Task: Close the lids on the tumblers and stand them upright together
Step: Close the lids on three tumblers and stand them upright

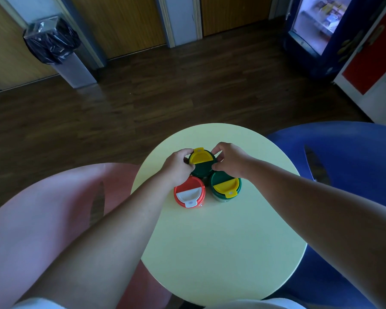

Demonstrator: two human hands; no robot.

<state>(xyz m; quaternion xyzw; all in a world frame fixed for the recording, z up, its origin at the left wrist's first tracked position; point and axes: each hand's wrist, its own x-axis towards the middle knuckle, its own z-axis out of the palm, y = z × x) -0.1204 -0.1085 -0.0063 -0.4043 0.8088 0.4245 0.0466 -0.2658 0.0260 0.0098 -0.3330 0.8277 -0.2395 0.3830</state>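
Three tumblers stand upright and close together on the round pale-yellow table. The far one has a dark green lid with a yellow flap lying flat. My left hand grips its left side and my right hand grips its right side, fingers curled round the lid's rim. In front on the left stands a red-lidded tumbler with a white flap down. On the right is a second green-lidded tumbler with its yellow flap down. The tumbler bodies are mostly hidden under the lids.
A pink chair stands left of the table and a blue chair right of it. Farther off on the dark wood floor are a bin with a black bag and a drinks fridge.
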